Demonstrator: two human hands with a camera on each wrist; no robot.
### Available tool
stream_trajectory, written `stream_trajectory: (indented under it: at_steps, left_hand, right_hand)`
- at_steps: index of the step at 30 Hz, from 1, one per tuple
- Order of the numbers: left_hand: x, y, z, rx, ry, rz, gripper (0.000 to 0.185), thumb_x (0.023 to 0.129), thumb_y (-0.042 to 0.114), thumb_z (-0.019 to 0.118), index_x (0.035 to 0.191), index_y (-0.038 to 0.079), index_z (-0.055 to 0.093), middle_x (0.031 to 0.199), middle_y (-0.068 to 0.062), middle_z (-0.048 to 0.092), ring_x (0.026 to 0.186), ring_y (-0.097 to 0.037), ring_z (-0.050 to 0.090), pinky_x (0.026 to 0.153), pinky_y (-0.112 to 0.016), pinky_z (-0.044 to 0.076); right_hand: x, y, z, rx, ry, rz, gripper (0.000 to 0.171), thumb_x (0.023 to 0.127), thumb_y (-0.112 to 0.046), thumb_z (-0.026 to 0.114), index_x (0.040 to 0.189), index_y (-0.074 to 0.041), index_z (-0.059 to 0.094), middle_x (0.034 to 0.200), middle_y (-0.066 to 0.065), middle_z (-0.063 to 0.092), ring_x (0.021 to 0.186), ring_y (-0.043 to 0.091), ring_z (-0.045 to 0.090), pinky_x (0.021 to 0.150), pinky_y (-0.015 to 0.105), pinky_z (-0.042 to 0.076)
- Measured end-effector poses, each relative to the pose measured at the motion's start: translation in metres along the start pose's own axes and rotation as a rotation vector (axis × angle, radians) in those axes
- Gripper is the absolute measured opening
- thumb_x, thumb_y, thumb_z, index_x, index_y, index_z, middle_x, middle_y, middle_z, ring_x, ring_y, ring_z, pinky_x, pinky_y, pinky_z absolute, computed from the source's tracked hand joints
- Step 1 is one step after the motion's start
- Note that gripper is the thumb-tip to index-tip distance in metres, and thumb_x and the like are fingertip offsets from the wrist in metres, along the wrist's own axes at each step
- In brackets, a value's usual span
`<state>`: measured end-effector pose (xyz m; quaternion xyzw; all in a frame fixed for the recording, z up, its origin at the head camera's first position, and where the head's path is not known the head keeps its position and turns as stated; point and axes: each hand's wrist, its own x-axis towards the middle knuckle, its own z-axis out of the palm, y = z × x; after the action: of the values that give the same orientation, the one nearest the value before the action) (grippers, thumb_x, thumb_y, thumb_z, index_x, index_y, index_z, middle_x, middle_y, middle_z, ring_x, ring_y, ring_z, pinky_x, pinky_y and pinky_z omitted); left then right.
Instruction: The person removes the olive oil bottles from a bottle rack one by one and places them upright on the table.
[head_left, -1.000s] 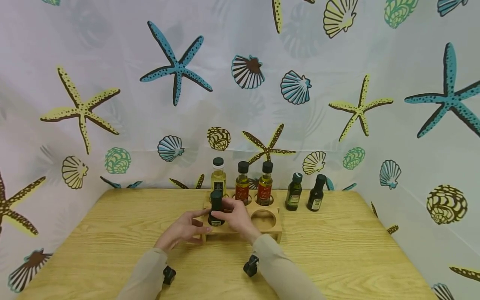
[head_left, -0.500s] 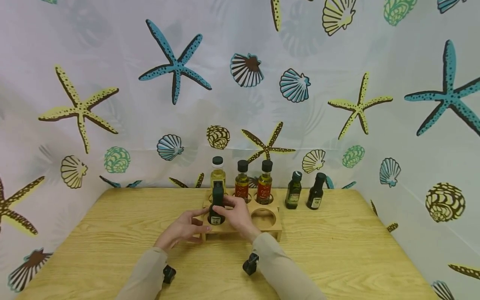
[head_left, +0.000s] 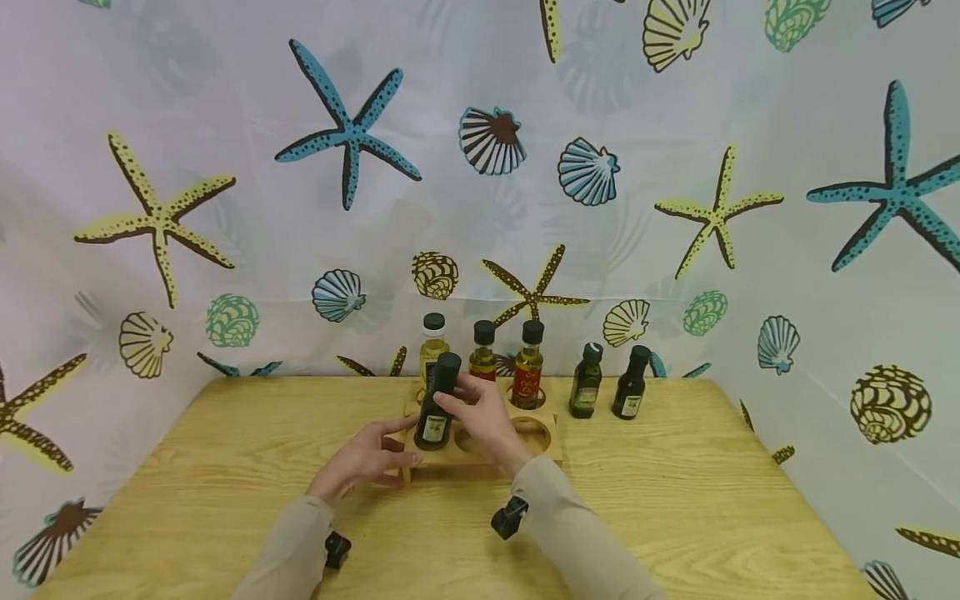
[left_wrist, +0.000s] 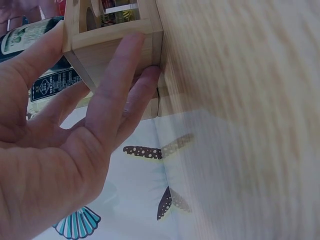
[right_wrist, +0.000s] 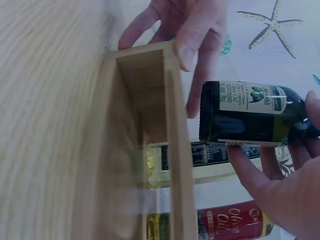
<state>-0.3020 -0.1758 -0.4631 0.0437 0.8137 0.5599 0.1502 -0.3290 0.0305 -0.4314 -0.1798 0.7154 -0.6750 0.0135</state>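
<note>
One bottle (head_left: pixel 435 418), likely slippery glass, best held mid-body: right grip (head_left: pixel 483 418) pinches it; straight-fingered left grip (head_left: pixel 366 458) touches rack (head_left: pixel 444 459) at nine o'clock.

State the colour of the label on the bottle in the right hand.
The label is cream with dark print, clearest in the right wrist view.

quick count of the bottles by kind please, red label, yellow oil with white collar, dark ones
Red-labelled bottles, in the rack: 2
White-collared yellow bottle, in the rack: 1
Dark bottles, 1 held by the right hand and 2 standing on the table: 3
Total: 6
</note>
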Motion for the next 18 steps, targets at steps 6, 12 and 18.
stream_trajectory:
  at_steps: [6, 12, 18]
  left_hand:
    - [0.0, 0.002, 0.0, 0.0, -0.021, 0.004, 0.076, 0.088, 0.017, 0.075, 0.153, 0.012, 0.036, 0.136, -0.035, 0.046, 0.117, -0.039, 0.057, 0.077, -0.048, 0.061]
    - [0.002, 0.002, 0.001, 0.0, -0.014, 0.011, 0.075, 0.088, 0.016, 0.075, 0.153, 0.014, 0.037, 0.135, -0.035, 0.046, 0.114, -0.037, 0.059, 0.077, -0.045, 0.061]
    - [0.0, 0.0, 0.0, 0.006, -0.016, 0.017, 0.075, 0.089, 0.016, 0.074, 0.153, 0.013, 0.036, 0.136, -0.035, 0.046, 0.116, -0.039, 0.058, 0.078, -0.046, 0.061]
  right_hand:
    - [0.0, -0.009, -0.008, 0.015, 0.004, -0.024, 0.04, 0.095, -0.017, 0.067, 0.134, -0.01, 0.062, 0.128, 0.014, 0.065, 0.12, 0.029, 0.061, 0.099, 0.043, 0.053]
    - [-0.005, -0.014, -0.021, -0.035, 0.033, -0.048, 0.041, 0.094, -0.018, 0.068, 0.134, -0.01, 0.062, 0.128, 0.014, 0.066, 0.117, 0.028, 0.063, 0.099, 0.042, 0.053]
    - [-0.013, -0.009, -0.038, -0.044, 0.075, -0.052, 0.043, 0.095, -0.023, 0.067, 0.135, -0.01, 0.061, 0.128, 0.013, 0.064, 0.122, 0.028, 0.059, 0.1, 0.043, 0.052]
